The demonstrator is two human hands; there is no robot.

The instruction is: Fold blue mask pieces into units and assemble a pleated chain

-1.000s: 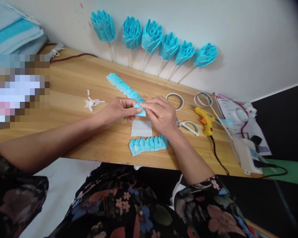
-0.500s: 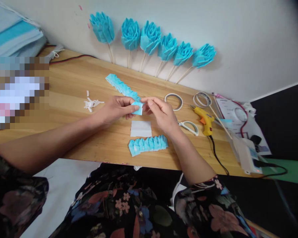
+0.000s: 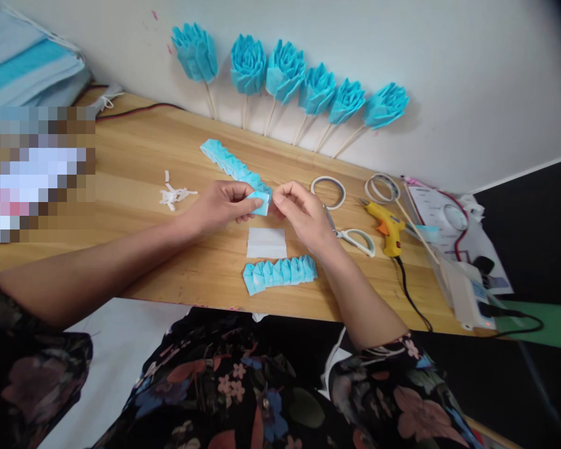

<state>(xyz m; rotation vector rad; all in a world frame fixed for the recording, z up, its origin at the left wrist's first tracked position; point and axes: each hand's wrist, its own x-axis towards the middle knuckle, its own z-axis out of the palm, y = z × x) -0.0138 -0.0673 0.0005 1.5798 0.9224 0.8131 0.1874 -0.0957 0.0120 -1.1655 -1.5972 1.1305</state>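
Note:
Between the thumb and fingers of my left hand (image 3: 227,202) is a small folded piece of blue paper (image 3: 260,204) with a whitish edge on its right side. My right hand (image 3: 297,209) is just right of that piece, thumb and fingertips pinched together; whatever they hold is too small to make out. Behind the hands lies a strip of overlapping blue folded pieces (image 3: 231,163). A white sheet (image 3: 266,243) rests on the table below the hands, and a second row of blue folded pieces (image 3: 280,273) lies nearer to me.
Several blue paper flowers (image 3: 247,62) on sticks lean against the wall. To the right are a tape roll (image 3: 328,193), scissors (image 3: 358,241), more tape (image 3: 382,188), a yellow glue gun (image 3: 387,227) and a power strip (image 3: 470,299). White scraps (image 3: 174,196) lie to the left.
My right hand has drawn slightly to the right, and its fingertips have come closer together. The left hand keeps its hold on the blue piece.

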